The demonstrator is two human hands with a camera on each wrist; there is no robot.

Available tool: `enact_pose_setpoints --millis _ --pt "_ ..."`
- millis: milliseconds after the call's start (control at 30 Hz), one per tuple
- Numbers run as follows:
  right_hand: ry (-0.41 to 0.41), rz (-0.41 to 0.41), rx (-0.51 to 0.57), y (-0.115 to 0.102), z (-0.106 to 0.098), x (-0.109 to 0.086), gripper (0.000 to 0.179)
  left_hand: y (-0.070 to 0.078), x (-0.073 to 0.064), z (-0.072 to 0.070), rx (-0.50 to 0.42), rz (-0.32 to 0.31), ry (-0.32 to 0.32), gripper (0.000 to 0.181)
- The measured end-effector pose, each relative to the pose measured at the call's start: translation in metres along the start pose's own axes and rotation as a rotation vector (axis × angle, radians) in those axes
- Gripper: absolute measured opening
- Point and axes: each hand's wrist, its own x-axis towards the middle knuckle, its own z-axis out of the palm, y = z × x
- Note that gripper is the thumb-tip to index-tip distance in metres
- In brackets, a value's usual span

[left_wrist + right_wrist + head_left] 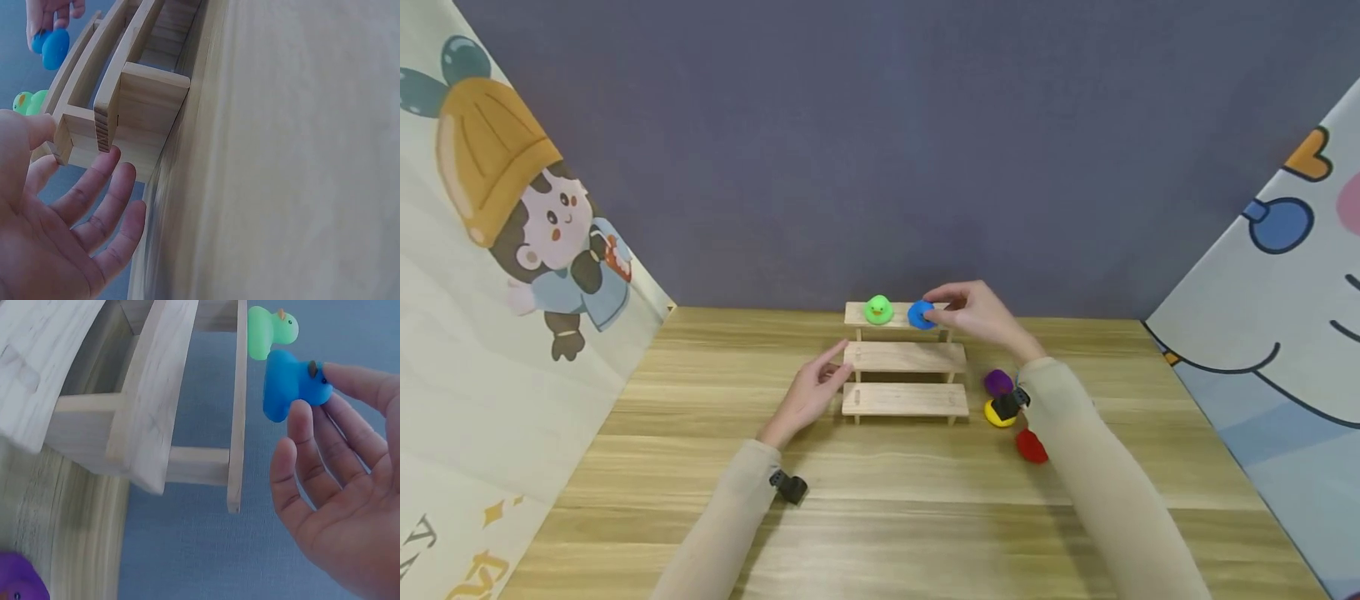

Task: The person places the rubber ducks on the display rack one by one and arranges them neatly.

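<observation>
My right hand (976, 315) pinches a blue rubber duck (921, 315) by its head at the top step of a small three-step wooden display stand (904, 357). In the right wrist view a narrow gap shows between the blue duck (284, 384) and the top board. A green rubber duck (878, 310) sits on that same step, left of the blue one. At the stand's left end is my left hand (808, 390), its thumb and forefinger by the end of the middle step. Its other fingers (106, 215) are loosely extended, holding nothing.
Right of the stand, purple (998, 382), yellow (998, 414) and red (1032, 447) ducks lie on the wood-grain table (880, 517), partly hidden by my right wrist's camera and sleeve. A dark blue-grey backdrop (880, 150) rises close behind the stand. Printed cloths hang at both sides.
</observation>
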Motion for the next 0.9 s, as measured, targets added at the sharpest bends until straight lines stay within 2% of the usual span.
enact_pose_setpoints --millis 433,900 --pt "0.005 -0.008 -0.012 0.003 0.015 0.013 0.039 0.002 -0.004 0.004 0.006 -0.012 0.008 0.059" --pt "0.019 0.018 0.053 0.002 0.024 0.018 0.039 0.004 -0.005 0.002 -0.006 -0.025 0.005 0.059"
